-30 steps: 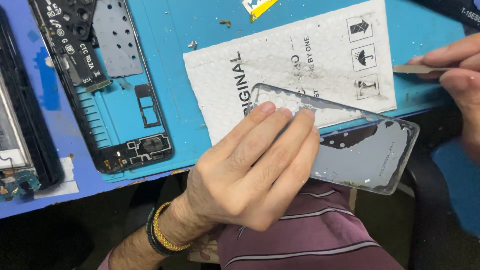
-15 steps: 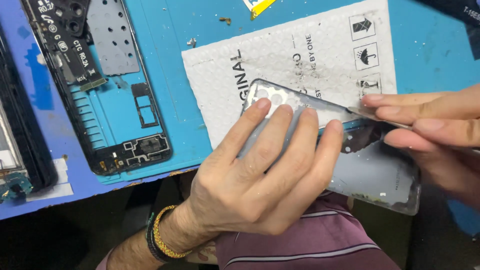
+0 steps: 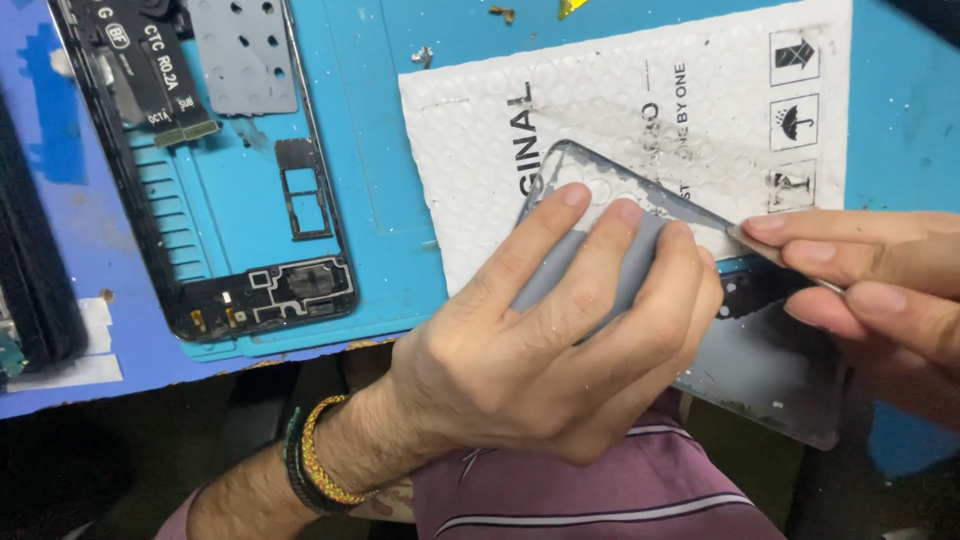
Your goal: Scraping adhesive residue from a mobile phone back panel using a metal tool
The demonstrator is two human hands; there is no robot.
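One package is in view: a white bubble-wrap envelope, rectangular, lying flat on the blue work mat. It carries black lettering and three black square handling pictograms stacked along its right edge. Grey smudges mark its centre.
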